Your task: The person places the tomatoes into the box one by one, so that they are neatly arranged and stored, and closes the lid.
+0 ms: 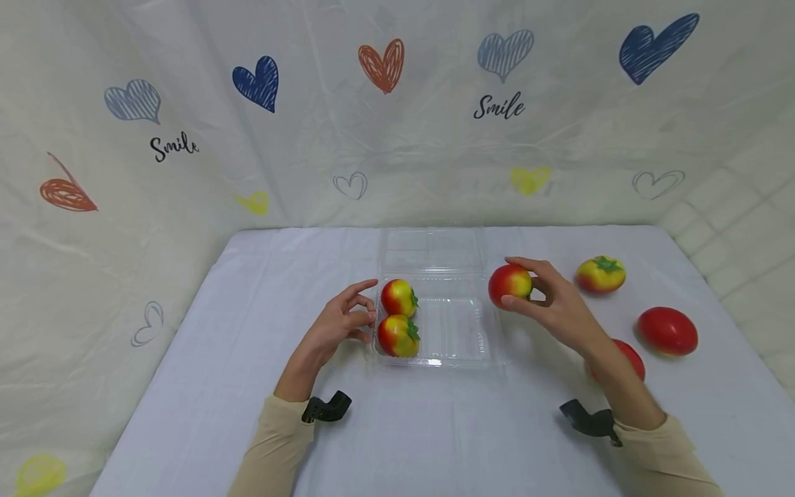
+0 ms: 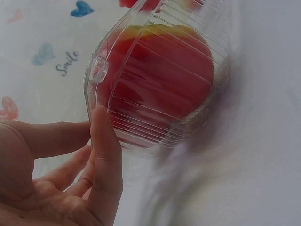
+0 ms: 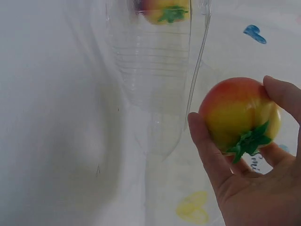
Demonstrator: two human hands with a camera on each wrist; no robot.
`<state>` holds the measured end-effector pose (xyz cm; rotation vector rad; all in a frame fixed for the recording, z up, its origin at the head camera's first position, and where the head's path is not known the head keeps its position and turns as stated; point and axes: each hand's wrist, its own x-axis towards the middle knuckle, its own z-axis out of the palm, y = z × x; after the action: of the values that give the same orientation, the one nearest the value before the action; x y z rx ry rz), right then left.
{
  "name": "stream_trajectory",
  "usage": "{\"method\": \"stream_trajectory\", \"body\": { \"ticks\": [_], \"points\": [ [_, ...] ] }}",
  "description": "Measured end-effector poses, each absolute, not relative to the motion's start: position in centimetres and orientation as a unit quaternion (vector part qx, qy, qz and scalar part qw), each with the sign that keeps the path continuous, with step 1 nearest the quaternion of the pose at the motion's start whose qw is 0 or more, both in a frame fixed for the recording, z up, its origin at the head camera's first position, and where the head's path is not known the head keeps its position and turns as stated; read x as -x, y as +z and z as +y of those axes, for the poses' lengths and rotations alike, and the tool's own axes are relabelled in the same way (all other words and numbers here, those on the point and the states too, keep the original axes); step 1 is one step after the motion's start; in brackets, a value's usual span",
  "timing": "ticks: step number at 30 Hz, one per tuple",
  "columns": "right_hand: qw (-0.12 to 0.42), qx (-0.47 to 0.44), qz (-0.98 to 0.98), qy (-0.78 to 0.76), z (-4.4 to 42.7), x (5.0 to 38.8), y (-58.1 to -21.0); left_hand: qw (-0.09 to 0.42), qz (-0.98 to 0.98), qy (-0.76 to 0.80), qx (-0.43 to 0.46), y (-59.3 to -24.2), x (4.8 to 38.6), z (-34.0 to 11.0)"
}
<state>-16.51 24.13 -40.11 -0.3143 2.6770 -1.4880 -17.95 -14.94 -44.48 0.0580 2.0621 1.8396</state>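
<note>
A clear plastic clamshell box (image 1: pixel 447 331) lies opened on the table, its lid (image 1: pixel 428 250) folded back away from me. Two red-and-yellow toy tomatoes, the far one (image 1: pixel 396 295) and the near one (image 1: pixel 395 336), sit along its left side. My left hand (image 1: pixel 335 323) pinches the box's left rim between thumb and finger; the left wrist view shows this rim (image 2: pixel 87 89) close up. Just off the box's right edge, my right hand (image 1: pixel 562 304) holds another toy tomato (image 1: pixel 506 286), its green leaves (image 3: pixel 249 141) turned toward the wrist.
On the right of the table are a yellow-and-red toy tomato (image 1: pixel 599 276), a red one (image 1: pixel 667 331), and another red one (image 1: pixel 632 359) partly hidden by my right forearm. A white curtain (image 1: pixel 428 138) with printed hearts hangs behind the table.
</note>
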Motion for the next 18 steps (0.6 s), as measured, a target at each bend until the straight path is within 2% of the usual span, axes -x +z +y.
{"method": "stream_trajectory", "body": {
  "ticks": [18],
  "points": [
    [0.039, 0.147, 0.849, -0.506, 23.19, 16.64, -40.11, 0.190, 0.734, 0.652, -0.017, -44.53, 17.97, -14.93]
  ]
}}
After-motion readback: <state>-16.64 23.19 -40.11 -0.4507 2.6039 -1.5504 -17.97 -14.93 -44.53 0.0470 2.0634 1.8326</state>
